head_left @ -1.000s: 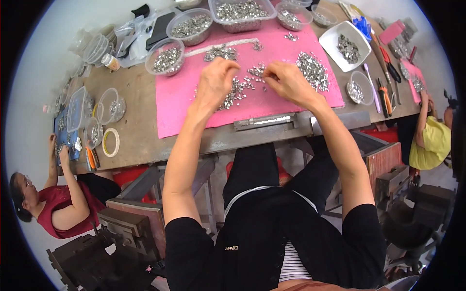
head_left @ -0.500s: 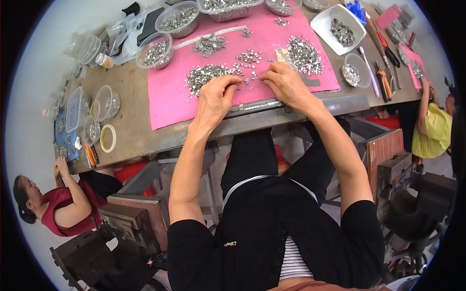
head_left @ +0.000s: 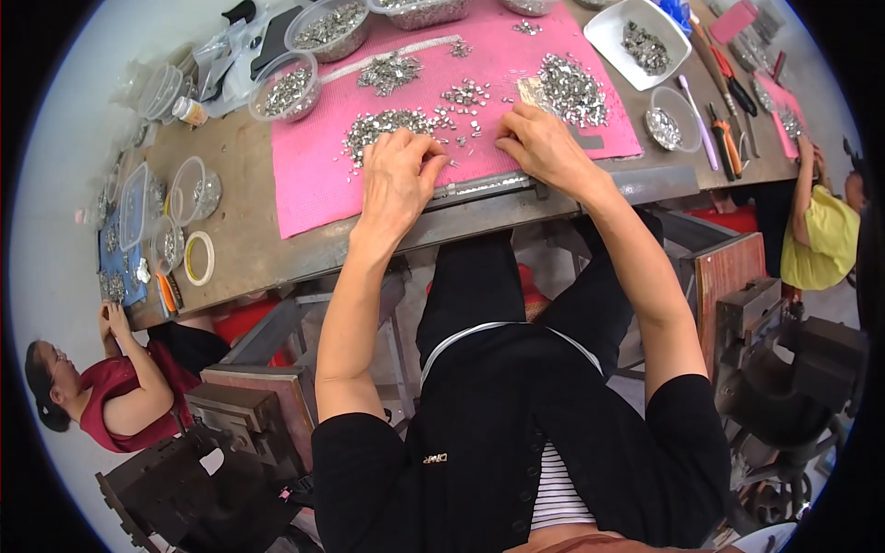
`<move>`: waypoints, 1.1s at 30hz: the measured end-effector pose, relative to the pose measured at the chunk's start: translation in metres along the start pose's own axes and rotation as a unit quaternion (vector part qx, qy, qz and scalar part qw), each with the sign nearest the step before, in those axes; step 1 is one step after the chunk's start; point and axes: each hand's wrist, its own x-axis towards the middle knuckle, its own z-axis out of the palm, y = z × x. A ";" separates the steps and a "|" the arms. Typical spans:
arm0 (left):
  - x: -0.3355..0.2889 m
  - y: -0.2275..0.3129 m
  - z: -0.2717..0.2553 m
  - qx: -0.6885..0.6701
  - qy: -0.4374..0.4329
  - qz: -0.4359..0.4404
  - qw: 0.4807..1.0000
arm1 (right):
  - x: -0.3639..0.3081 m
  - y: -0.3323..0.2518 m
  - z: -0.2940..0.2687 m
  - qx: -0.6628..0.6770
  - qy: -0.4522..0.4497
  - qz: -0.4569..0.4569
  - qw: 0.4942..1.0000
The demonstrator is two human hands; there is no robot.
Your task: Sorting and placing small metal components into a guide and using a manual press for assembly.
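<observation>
My left hand (head_left: pixel 395 180) rests at the near side of a pile of small silvery metal pieces (head_left: pixel 383 124) on a pink mat (head_left: pixel 313 189). Its thumb and fingers are drawn together, and what lies between them is too small to make out. Across a narrow gap, my right hand (head_left: pixel 550 152) bends down with its fingertips pinched close to the mat; anything in them is hidden. A few loose pieces (head_left: pixel 464 138) lie between the hands. Beyond the right hand spreads another pile of metal pieces (head_left: pixel 570 88). Smaller heaps (head_left: pixel 389 72) sit farther back.
Clear tubs (head_left: pixel 288 88) of metal pieces stand along the back, and a white dish (head_left: pixel 613 46) at the back right. Orange-handled pliers (head_left: pixel 731 152) lie on the right, a tape roll (head_left: pixel 199 258) on the left. Co-workers sit at left (head_left: pixel 129 401) and right (head_left: pixel 819 244).
The gap between my hands has widened, with my left hand drawn slightly left and its fingers lower over the pile. The whole view has shifted a little.
</observation>
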 end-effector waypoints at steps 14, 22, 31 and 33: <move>-0.005 0.005 0.008 0.031 0.046 0.014 0.998 | -0.001 -0.005 -0.001 -0.036 -0.021 0.047 0.998; -0.014 0.010 0.002 -0.077 0.053 0.015 0.995 | -0.021 -0.052 0.005 0.130 0.020 -0.020 0.991; -0.044 0.023 0.011 -0.220 0.042 -0.081 0.971 | -0.027 -0.058 0.021 0.097 0.051 -0.060 0.992; -0.045 0.026 0.015 -0.216 0.047 -0.078 0.972 | -0.026 -0.059 0.022 0.067 0.060 -0.075 0.993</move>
